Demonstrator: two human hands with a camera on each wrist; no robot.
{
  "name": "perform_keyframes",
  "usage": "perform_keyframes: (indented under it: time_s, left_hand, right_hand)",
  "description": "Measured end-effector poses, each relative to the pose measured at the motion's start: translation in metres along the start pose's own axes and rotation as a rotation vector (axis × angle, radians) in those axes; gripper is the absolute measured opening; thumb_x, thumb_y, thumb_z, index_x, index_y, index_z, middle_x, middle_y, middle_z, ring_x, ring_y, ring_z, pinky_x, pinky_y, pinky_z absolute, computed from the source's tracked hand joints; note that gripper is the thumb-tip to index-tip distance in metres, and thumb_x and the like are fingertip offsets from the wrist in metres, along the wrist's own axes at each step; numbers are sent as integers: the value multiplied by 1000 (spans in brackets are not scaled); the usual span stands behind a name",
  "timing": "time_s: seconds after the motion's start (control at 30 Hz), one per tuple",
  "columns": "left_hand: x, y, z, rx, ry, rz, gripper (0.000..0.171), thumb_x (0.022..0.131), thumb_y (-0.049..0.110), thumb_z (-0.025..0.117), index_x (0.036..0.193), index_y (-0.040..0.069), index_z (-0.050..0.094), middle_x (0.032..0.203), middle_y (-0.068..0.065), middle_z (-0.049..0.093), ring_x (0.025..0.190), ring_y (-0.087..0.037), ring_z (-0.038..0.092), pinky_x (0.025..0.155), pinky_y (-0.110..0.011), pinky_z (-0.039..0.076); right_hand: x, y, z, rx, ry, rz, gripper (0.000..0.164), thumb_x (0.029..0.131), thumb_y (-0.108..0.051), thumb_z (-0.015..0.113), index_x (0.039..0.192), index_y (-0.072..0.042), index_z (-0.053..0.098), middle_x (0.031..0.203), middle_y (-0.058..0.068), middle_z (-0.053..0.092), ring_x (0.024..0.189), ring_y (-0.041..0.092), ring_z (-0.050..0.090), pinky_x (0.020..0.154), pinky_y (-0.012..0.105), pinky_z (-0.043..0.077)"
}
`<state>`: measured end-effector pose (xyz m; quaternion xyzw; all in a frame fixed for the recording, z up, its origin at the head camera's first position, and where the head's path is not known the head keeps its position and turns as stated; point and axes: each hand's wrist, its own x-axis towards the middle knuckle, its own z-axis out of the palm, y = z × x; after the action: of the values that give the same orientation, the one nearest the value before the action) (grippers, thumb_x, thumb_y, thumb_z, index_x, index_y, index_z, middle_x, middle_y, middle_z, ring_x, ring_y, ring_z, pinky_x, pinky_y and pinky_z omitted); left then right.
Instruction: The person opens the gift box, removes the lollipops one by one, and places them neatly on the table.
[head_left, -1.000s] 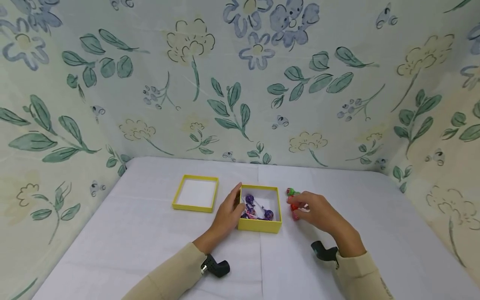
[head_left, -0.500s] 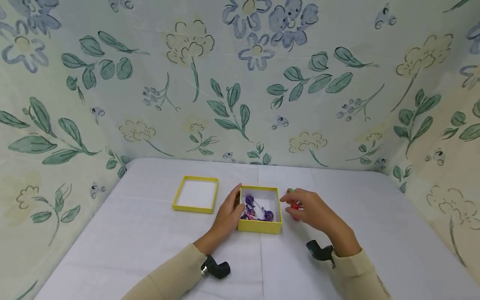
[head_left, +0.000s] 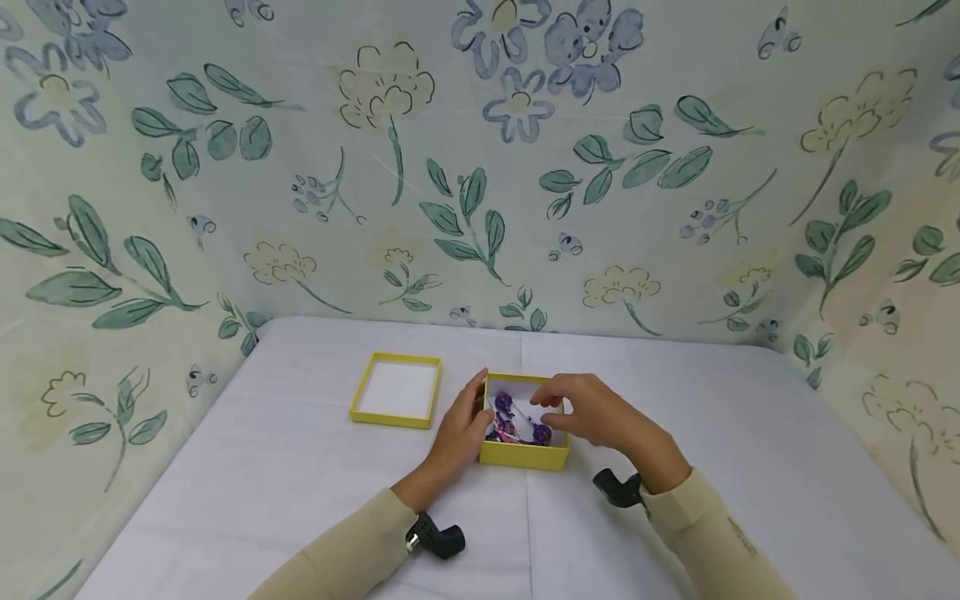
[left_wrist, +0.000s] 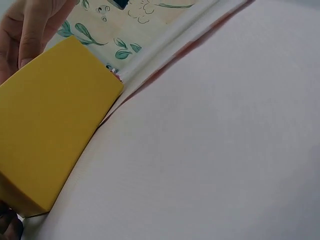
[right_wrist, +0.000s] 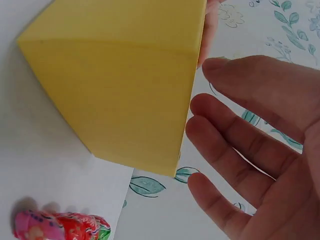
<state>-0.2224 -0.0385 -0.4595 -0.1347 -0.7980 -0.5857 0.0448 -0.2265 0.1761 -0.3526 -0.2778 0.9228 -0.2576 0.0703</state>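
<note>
A yellow box (head_left: 523, 456) stands uncovered in the middle of the table, with several purple-wrapped lollipops (head_left: 503, 402) inside. My left hand (head_left: 459, 429) holds its left wall, thumb at the rim and fingers along the outside. Over the right part of the box hovers my right hand (head_left: 600, 410), fingers spread and bent a little. In the right wrist view that hand (right_wrist: 265, 140) shows nothing between thumb and fingers. Red, pink and green wrapped lollipops (right_wrist: 62, 226) lie on the table right of the box; the right hand hides them in the head view.
A shallow yellow lid (head_left: 390, 419) with a white inside lies left of the box. The white cloth (head_left: 300, 467) covers the table, and a floral-printed curtain (head_left: 480, 192) rises behind it and along both sides.
My right hand has moved left, from beside the red and green lollipops to above the box. My left hand has stayed on the box wall.
</note>
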Motion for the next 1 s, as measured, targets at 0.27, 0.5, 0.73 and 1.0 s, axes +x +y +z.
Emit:
perform_keyframes:
  time_s: [0.27, 0.5, 0.73, 1.0]
  left_hand:
    - [0, 0, -1, -1, 4, 16, 61, 97, 14, 46, 153, 27, 26, 149, -6, 39, 133, -20, 41, 111, -37, 34]
    - [0, -2, -1, 3, -1, 17, 61, 96, 14, 45, 153, 25, 26, 148, -7, 40, 132, -20, 43, 111, -38, 35]
    - [1, -2, -1, 11, 4, 28, 62, 95, 16, 45, 153, 23, 26, 148, -7, 40, 132, -20, 43, 110, -38, 36]
    - [-1, -3, -1, 14, -1, 43, 62, 95, 14, 45, 153, 16, 25, 148, -10, 40, 133, -21, 42, 110, -37, 36]
  right_hand:
    - [13, -6, 7, -3, -110, -56, 20, 85, -8, 73, 105, -9, 72, 101, 3, 70, 90, 16, 61, 84, 41, 55]
    - [20, -5, 14, 13, -206, -73, 10, 87, -10, 71, 96, -14, 72, 94, -2, 68, 89, 16, 60, 81, 34, 55]
    - [27, -2, 19, 14, -246, -107, 6, 88, -11, 70, 89, -16, 73, 88, -7, 66, 81, 9, 58, 75, 25, 53]
    - [31, -4, 24, -57, -277, -117, 7, 86, -13, 72, 89, -18, 75, 83, -13, 64, 77, 8, 57, 72, 21, 52]
